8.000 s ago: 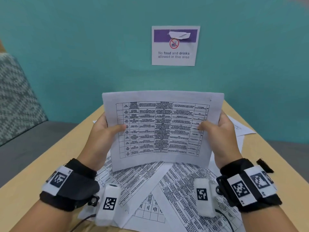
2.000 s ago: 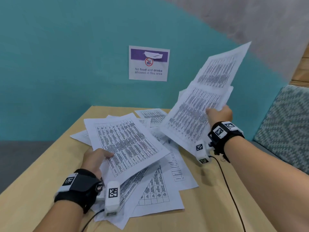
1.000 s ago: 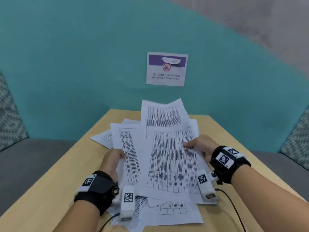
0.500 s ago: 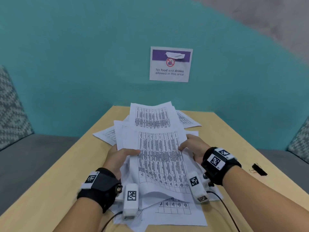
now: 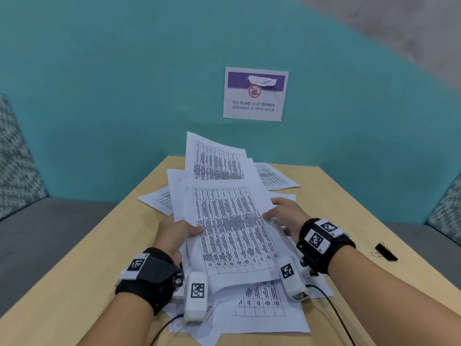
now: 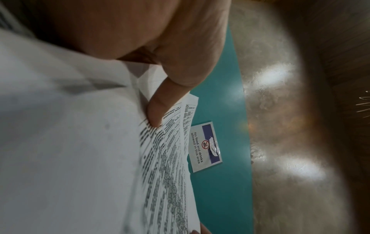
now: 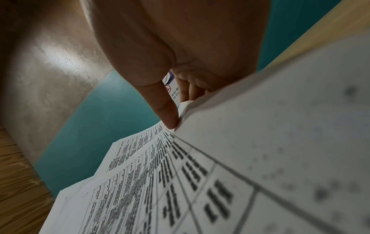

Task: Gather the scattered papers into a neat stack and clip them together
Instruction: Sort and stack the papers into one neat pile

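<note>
Both hands are on a loose bundle of papers [image 5: 229, 228] held a bit above the middle of the desk [image 5: 82, 278]. The left hand [image 5: 174, 236] grips the bundle's left edge, thumb on top of the printed table and fingers underneath. The left wrist view shows that thumb [image 6: 158, 110] pressing down on the top sheet. The right hand [image 5: 287, 216] has the right edge, fingers curled around it, and the right wrist view shows a fingertip [image 7: 170, 117] tucked against the edge of the sheets.

The bundle isn't squared up at all. One sheet [image 5: 214, 158] sticks out past the far end and tilts up toward the wall, and the edges are fanned.

More loose sheets are on the desk: a few under the bundle near the near edge [image 5: 262, 310], one poking out on the left [image 5: 157, 199], and another toward the far right corner [image 5: 274, 177].

A black binder clip [image 5: 385, 251] sits by itself close to the right edge of the desk, well apart from the papers.

There's a "No food and drinks" sign [image 5: 255, 94] on the teal wall [image 5: 99, 96] behind the desk.
</note>
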{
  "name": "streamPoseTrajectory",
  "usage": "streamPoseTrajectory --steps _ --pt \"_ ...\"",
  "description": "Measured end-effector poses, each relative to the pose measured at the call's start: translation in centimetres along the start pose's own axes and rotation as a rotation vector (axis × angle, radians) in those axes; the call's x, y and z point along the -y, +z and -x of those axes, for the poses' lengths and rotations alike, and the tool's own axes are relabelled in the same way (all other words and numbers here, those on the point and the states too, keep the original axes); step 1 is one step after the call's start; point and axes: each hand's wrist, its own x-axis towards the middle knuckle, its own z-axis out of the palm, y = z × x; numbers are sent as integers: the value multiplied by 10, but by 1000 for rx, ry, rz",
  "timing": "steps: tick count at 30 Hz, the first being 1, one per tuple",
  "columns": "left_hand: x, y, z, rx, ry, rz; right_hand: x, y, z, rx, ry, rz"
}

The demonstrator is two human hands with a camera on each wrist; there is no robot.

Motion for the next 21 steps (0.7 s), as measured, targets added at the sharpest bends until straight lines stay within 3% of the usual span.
streamPoseTrajectory --steps 9,14,18,21 --pt "-11 -5 1 -57 36 184 11 -11 11 36 -3 -49" --pt "-29 -27 9 -94 -154 446 21 -32 18 18 0 -167" --pt "-42 -37 30 -95 -268 335 20 -50 24 -54 44 -56" --pt "-41 -51 23 -202 -272 207 15 -57 29 -70 102 19"
